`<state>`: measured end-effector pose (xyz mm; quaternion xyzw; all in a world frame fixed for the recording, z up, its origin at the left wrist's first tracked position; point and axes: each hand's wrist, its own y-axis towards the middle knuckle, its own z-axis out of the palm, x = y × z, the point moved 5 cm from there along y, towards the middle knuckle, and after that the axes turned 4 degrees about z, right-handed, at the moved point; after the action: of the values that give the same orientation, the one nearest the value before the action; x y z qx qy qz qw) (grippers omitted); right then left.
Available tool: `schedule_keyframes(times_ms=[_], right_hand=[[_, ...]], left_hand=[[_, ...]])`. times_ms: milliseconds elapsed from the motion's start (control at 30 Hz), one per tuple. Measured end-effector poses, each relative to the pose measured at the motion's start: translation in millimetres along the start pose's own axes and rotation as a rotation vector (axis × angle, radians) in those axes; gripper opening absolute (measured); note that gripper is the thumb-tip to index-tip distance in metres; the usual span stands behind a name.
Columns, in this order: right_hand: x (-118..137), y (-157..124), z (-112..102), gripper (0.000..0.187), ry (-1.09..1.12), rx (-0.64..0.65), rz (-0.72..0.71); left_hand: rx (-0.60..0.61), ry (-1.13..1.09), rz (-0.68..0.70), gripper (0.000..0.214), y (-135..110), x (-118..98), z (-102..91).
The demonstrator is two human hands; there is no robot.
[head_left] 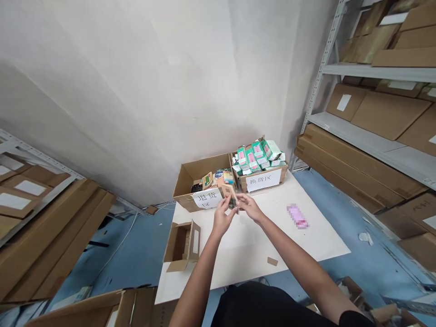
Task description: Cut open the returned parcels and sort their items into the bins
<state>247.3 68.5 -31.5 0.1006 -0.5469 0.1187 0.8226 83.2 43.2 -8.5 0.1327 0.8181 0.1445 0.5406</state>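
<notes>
Both hands meet over the middle of the white table, holding one small tan box with a dark patch on its lower part. My left hand pinches it from the left side. From the right, the fingers of my right hand close on its edge. Its print is too small to read. Just behind the hands stands an open carton with a handwritten white label, part filled with mixed small packs. Beside it, a second labelled carton is heaped with green, white and pink boxes.
A smaller open carton stands at the table's left edge. On the right lie a blurred pink item and a brown card piece. Shelves with cartons flank both sides, the right shelf close by. More open cartons stand on the floor.
</notes>
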Motion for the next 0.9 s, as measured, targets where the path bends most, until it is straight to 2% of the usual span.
schedule_keyframes(times_ms=[67,100,167,233,267,333,433,500,567,633,733,800,867,900], right_hand=[[-5.3,8.1,11.4,0.051,-0.033,0.060,0.022],[-8.5,14.2,13.0,0.053,-0.049,0.048,0.024],[-14.5,28.5,7.2,0.058,-0.093,-0.073,-0.006],[-21.3,42.0,-4.0,0.064,-0.125,-0.230,-0.034],[-26.2,48.3,-7.8,0.066,-0.125,-0.267,-0.025],[-38.3,60.9,-9.2,0.070,-0.097,-0.241,0.035],[-50.9,83.7,-3.0,0.068,-0.064,-0.184,0.081],[-51.4,108.2,2.8,0.065,-0.077,-0.200,0.059],[-46.5,142.3,9.4,0.066,-0.108,-0.217,0.034],[-37.8,180.3,11.9,0.066,-0.156,-0.269,0.000],[-30.4,222.4,-2.1,0.063,-0.304,-0.465,-0.042],[-41.3,227.6,-21.6,0.059,-0.442,-0.611,-0.020],[-70.0,212.5,-42.8,0.057,-0.561,-0.664,0.038],[-90.4,198.4,-51.9,0.057,-0.605,-0.637,0.068]], left_hand=[[-0.023,-0.040,-0.006,0.053,5.6,0.1,0.3],[-0.050,-0.077,-0.031,0.051,9.3,3.8,-3.1],[-0.085,-0.203,-0.118,0.053,16.9,18.2,-13.0],[-0.082,-0.367,-0.230,0.063,22.0,38.6,-23.6],[-0.077,-0.438,-0.278,0.068,23.3,49.4,-28.9],[-0.076,-0.514,-0.334,0.075,25.5,70.4,-40.7],[-0.046,-0.530,-0.346,0.082,37.1,99.6,-58.0],[-0.002,-0.529,-0.335,0.085,57.8,116.1,-68.3],[0.004,-0.520,-0.313,0.084,91.0,128.5,-78.6],[-0.045,-0.471,-0.295,0.077,130.4,137.1,-88.5],[-0.167,-0.303,-0.297,0.059,174.6,150.6,-99.5],[-0.219,-0.190,-0.287,0.050,178.9,166.2,-102.9],[-0.214,-0.121,-0.255,0.047,159.5,190.4,-102.1],[-0.192,-0.095,-0.242,0.046,141.9,205.3,-100.1]])
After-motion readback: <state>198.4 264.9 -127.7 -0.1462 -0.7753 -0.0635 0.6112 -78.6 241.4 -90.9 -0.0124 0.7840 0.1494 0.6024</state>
